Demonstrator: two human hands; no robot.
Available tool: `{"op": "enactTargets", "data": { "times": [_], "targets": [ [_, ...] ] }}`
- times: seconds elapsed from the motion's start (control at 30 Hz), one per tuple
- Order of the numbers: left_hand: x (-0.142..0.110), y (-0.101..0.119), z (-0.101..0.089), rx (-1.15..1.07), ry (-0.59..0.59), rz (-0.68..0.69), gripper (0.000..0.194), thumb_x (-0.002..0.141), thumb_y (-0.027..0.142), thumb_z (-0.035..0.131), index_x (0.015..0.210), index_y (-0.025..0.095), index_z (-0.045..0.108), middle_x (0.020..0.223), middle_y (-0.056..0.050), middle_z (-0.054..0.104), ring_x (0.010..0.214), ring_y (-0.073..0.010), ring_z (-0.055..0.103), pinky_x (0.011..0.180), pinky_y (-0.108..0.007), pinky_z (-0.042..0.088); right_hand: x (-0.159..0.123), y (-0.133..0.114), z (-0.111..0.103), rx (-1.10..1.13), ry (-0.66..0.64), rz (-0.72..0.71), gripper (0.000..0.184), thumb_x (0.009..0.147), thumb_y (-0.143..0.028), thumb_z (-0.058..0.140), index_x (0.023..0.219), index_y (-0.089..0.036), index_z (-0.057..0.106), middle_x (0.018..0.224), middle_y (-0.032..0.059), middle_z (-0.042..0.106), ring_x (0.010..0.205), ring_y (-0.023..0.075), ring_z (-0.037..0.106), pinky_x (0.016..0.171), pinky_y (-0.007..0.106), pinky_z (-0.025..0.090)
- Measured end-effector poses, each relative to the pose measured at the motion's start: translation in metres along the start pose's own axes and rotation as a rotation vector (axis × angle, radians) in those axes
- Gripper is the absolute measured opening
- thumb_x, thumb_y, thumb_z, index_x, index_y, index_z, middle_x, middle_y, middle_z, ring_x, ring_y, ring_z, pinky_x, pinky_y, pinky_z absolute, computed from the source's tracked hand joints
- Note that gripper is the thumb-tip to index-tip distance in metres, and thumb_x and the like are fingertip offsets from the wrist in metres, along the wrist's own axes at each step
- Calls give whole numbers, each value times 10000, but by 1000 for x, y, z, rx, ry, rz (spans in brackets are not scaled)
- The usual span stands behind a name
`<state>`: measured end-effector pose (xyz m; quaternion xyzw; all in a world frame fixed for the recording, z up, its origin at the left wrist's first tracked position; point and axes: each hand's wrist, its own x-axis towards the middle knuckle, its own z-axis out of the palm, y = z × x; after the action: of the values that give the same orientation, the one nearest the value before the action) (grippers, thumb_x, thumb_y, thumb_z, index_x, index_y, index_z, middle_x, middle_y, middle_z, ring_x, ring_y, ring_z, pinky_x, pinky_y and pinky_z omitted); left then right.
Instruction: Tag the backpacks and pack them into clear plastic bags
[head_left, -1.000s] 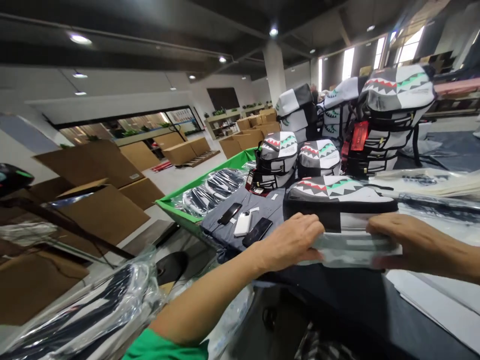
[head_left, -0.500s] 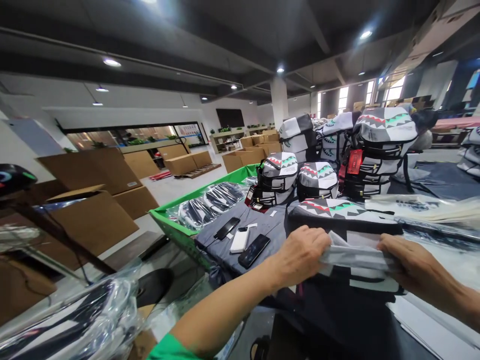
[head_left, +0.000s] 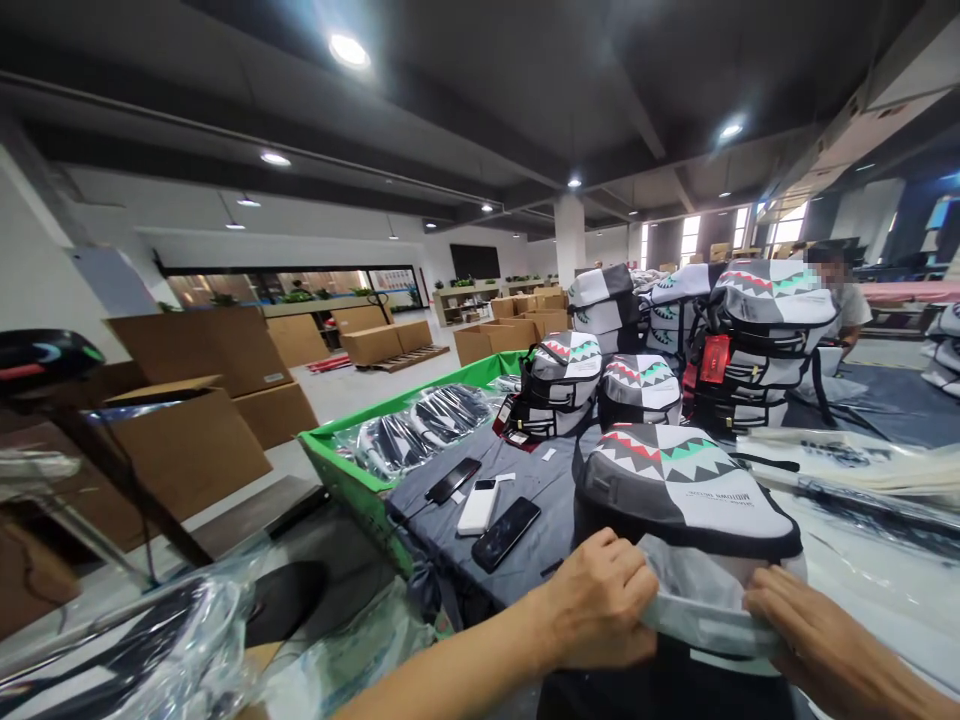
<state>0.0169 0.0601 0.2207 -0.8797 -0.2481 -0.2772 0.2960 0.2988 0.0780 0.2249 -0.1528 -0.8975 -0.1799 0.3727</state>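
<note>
Shark-mouth backpack, grey and white with a red-and-green tooth print: sits nearest, on the dark work surface, top toward the camera, its lower end sunk in the mouth of a translucent poly bag. Step in hand, judged: bagging, with the mouth at the pack's lower end and the printed top bare. What the moment calls for, judged: an even two-handed hold along that edge.

Left hand: closed narrow, fingers curled, gathering film at the mouth's left side. Right hand: fingers lie across the film at the right side; whether the thumb pinches is hidden, so grip cannot be told.

Surface: grey cloth just left of the pack bears two black smartphones and a white phone. Beyond stand two smaller shark-print backpacks, then a tall stack of large ones with a red tag.

Left: a green-rimmed cart of film-wrapped packs; cardboard boxes.

Room: a co-worker beyond the stack, more boxes on a pallet, a white column, ceiling lights, windows.
</note>
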Motion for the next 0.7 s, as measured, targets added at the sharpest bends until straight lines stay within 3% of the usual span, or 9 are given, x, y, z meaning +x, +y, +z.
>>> {"op": "enactTargets", "data": {
  "times": [0.07,0.13,0.23,0.33,0.47,0.6,0.63,0.7],
  "targets": [
    [-2,11,-3,-31,-15,-1,196,875,283,523,705,190,497,681,-9,452,628,-155,420,608,-311,353,-8,-6,9,-4,65,31,253,880,-7,408,904,-231,522,679,-10,530,591,143,502,600,266,439],
    [-3,20,2,0,85,-9,218,888,141,479,675,187,487,656,-7,446,611,-151,398,602,-308,332,-18,-14,21,-43,107,68,241,899,-11,413,925,-223,524,697,-3,524,628,152,486,640,288,443],
    [-10,36,25,5,295,-173,347,914,39,360,613,190,441,604,-13,428,591,-155,365,596,-313,303,-37,-25,39,-86,141,135,203,926,-58,424,993,-205,547,761,34,573,717,181,528,692,327,468],
    [-29,56,57,-29,393,-321,397,953,62,302,605,186,450,583,-17,431,589,-154,373,611,-308,325,-60,-30,55,-91,125,115,208,947,-69,412,1000,-198,567,772,42,607,743,187,570,712,347,471],
    [-69,87,90,-43,290,-289,342,975,112,370,687,174,542,605,-5,489,584,-137,441,703,-300,427,-92,-34,75,-128,34,66,225,929,-14,451,973,-198,574,710,12,600,659,162,561,643,320,440],
    [-99,104,96,-200,176,-309,434,1013,508,421,874,143,609,722,-42,619,723,-191,614,887,-386,498,-116,-44,82,-68,-1,120,193,932,-51,470,1012,-180,590,772,32,642,676,161,582,673,306,487],
    [-102,105,94,-269,170,-322,440,1024,512,397,957,131,607,762,-47,649,763,-194,644,946,-400,491,-119,-46,80,-22,-19,152,200,936,-77,478,1068,-173,593,831,52,666,731,171,610,713,313,507],
    [-101,102,88,-367,149,-405,318,1057,359,371,1122,115,565,817,-34,689,774,-158,674,1015,-385,466,-120,-46,73,72,-73,227,297,947,-129,495,1234,-160,565,918,76,687,816,187,644,771,321,524]
  ]
}}
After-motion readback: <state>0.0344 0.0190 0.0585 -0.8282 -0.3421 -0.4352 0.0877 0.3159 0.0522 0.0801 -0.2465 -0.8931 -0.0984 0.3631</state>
